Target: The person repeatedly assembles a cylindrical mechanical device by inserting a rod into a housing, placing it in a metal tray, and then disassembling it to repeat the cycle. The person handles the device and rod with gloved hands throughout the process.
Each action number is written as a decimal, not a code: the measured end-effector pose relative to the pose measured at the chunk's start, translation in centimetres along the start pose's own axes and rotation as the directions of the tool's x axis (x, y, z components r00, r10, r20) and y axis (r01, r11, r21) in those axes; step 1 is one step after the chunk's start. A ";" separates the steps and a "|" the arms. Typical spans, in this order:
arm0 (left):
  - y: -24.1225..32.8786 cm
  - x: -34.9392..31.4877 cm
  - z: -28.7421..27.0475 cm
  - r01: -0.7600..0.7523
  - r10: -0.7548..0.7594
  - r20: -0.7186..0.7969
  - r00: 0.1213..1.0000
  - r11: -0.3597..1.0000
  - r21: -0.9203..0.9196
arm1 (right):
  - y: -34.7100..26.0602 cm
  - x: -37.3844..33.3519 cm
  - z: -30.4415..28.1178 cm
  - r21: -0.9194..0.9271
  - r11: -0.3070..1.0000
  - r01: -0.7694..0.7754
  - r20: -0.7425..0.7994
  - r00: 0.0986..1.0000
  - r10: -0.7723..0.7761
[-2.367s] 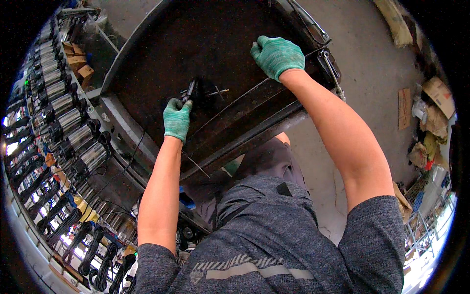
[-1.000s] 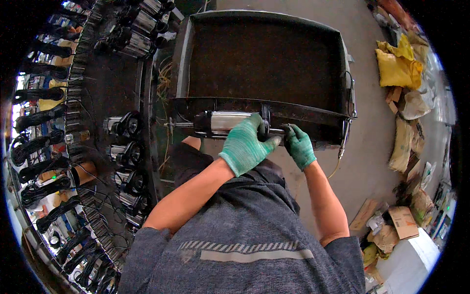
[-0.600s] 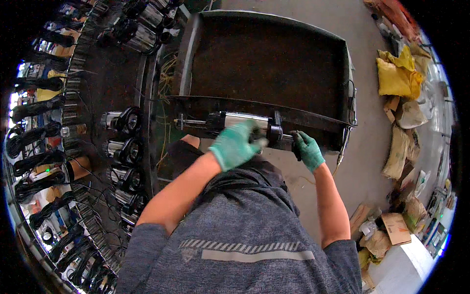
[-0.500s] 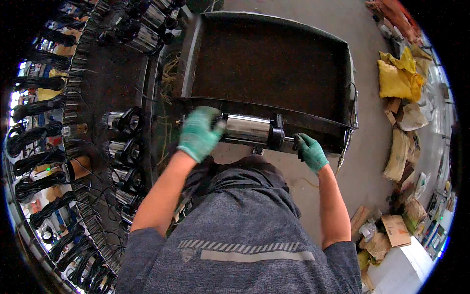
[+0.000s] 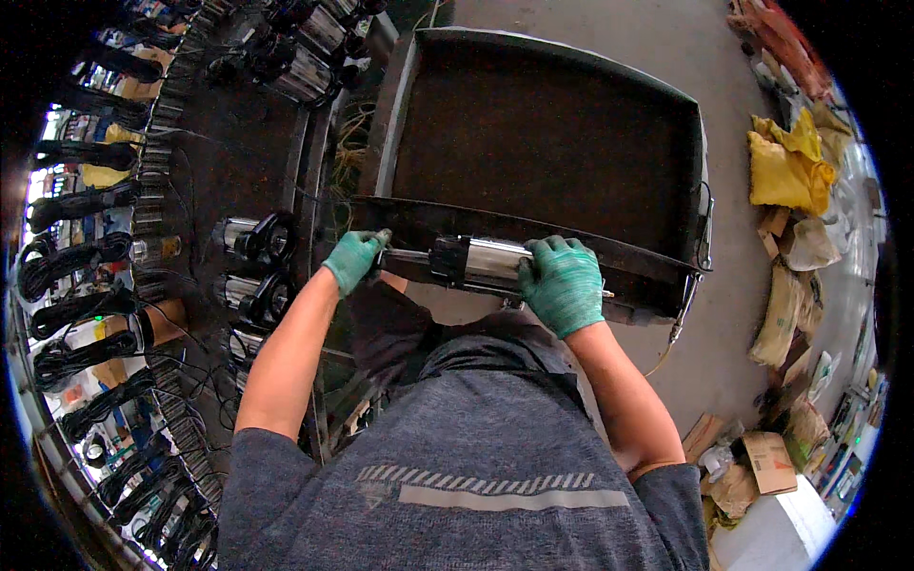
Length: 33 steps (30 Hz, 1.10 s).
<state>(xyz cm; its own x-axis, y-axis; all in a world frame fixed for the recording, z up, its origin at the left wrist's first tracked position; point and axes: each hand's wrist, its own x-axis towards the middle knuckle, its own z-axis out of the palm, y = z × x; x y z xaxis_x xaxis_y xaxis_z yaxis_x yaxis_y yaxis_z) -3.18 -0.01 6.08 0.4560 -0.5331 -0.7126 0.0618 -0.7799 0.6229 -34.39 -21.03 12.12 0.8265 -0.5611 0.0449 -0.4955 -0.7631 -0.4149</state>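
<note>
A shiny steel cylinder (image 5: 490, 259), like a motor body with a black end, lies sideways along the near edge of a dark metal tray. A thin metal rod (image 5: 409, 255) sticks out of its left end. At the rod's far tip my left hand (image 5: 352, 262), in a green glove, is closed with the fingertips pinched on a small dark piece. My right hand (image 5: 564, 285), gloved the same, wraps over the cylinder's right end and hides it.
The dark rectangular metal tray (image 5: 547, 143) spreads beyond the cylinder. More steel cylinders (image 5: 252, 238) with black parts stand to the left, beside a rack hung with coiled black cables (image 5: 71, 262). Yellow sacks (image 5: 790, 167) and cardboard (image 5: 766, 462) lie at the right.
The rod pointed right and was in my right hand; now it points left, with my left hand at its tip. My right hand has moved left onto the cylinder.
</note>
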 end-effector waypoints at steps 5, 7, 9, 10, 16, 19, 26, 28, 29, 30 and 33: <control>2.0 -0.7 0.6 0.058 -0.058 -0.008 0.998 0.998 0.034 | 0.0 0.5 -0.3 0.034 0.999 0.005 -0.021 1.000 -0.004; -1.5 -0.4 -0.1 -0.236 0.236 0.020 0.972 0.972 -0.005 | -0.1 0.5 -0.3 0.042 0.999 0.005 -0.022 1.000 -0.004; -2.7 -1.4 -0.3 -0.474 0.473 0.094 0.876 0.880 -0.013 | 0.0 0.4 0.0 0.040 0.999 -0.003 -0.045 0.999 0.005; -2.7 -1.9 -0.4 -0.549 0.558 0.133 0.819 0.830 -0.100 | 0.0 0.3 0.0 0.044 0.999 -0.004 -0.045 0.999 0.006; -1.4 -0.2 -1.3 -0.407 0.382 0.148 0.912 0.885 0.227 | -0.1 0.6 0.0 0.052 0.999 -0.013 -0.049 0.999 0.016; 0.5 0.9 -0.5 0.091 -0.095 0.182 0.979 0.995 0.033 | 0.0 0.6 0.0 0.044 0.999 -0.010 -0.037 0.999 0.012; 0.2 -0.9 1.0 -0.175 0.188 -0.091 0.978 0.975 0.135 | 0.0 0.3 -0.2 0.070 0.998 -0.005 -0.060 0.998 0.009; -0.3 -2.0 0.3 -0.469 0.520 0.054 0.852 0.714 0.520 | 0.0 0.5 -0.1 0.066 0.998 -0.005 -0.066 0.998 0.010; -0.2 -2.3 -0.2 -0.569 0.646 0.165 0.746 0.488 0.662 | 0.0 0.5 0.1 0.053 0.999 -0.004 -0.083 0.997 0.008; -0.3 -2.4 -0.5 -0.624 0.726 0.301 0.619 0.222 0.749 | 0.0 0.3 0.1 0.056 0.998 -0.006 -0.083 0.997 0.011; -0.7 -2.0 -1.1 -0.642 0.718 0.392 0.575 0.099 0.761 | 0.0 0.6 -0.3 0.057 0.998 0.016 -0.085 0.996 -0.011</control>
<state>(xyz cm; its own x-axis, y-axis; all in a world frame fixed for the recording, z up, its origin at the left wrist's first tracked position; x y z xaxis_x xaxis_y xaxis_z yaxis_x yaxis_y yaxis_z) -3.13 1.94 7.47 -0.0411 -0.9952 -0.0893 -0.9618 0.0152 0.2733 -33.99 -21.44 12.40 0.8063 -0.5778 0.1264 -0.4664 -0.7526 -0.4648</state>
